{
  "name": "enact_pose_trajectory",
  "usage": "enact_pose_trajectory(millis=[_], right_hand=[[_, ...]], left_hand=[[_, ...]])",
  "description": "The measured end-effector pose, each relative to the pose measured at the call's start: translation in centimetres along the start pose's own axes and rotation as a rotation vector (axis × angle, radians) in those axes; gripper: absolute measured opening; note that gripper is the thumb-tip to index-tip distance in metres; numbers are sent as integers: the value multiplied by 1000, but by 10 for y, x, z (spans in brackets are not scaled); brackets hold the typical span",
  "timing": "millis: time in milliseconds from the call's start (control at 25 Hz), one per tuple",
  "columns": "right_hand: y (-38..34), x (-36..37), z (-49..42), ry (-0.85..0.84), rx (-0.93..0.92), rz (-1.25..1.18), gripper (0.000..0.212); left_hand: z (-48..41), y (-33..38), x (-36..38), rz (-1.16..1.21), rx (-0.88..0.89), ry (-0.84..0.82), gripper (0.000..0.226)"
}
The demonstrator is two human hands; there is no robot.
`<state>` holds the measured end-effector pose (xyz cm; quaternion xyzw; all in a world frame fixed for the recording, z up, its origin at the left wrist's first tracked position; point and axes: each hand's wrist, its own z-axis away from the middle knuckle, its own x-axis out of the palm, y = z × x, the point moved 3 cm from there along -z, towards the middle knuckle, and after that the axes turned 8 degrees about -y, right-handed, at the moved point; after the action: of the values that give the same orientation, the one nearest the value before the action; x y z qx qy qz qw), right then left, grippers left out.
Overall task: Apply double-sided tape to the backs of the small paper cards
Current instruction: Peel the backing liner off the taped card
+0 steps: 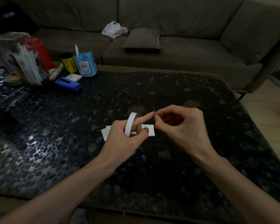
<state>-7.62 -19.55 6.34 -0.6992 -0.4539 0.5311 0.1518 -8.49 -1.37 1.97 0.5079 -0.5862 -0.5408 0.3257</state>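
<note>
My left hand (126, 135) holds a white roll of double-sided tape (131, 122) upright above the dark table (71, 126), its forefinger stretched through the roll toward the right. My right hand (178, 125) pinches a small bit of tape (154, 111) at that fingertip. Small white paper cards (149, 130) lie on the table under both hands; another card (105, 132) pokes out at the left, partly hidden by my left hand.
At the table's far left stand a blue stapler (68, 84), a blue pen holder (86, 65), a yellow cup (69, 63) and a clear rack of white sticks (25, 62). A grey sofa (168, 46) with a cushion and a plastic bag lies behind.
</note>
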Motion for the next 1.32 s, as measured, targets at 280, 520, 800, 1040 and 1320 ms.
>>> enact_pose_trajectory(millis=[280,520,800,1040,1320], right_hand=[[1,0,-1,-4,51,-70,9],[3,-1,-3,-28,138,-235,11],[2,-3,-4,-47,123,-251,9],[-1,-1,-1,-19,41,-56,13],[-1,-1,-1,-21,37,-21,12]], left_hand=[[0,0,1,2,1,1,41],[1,-1,1,90,-44,-33,39],[0,0,1,137,-63,-26,40],[0,1,-1,93,-43,-19,41],[1,4,1,-21,4,-21,44]])
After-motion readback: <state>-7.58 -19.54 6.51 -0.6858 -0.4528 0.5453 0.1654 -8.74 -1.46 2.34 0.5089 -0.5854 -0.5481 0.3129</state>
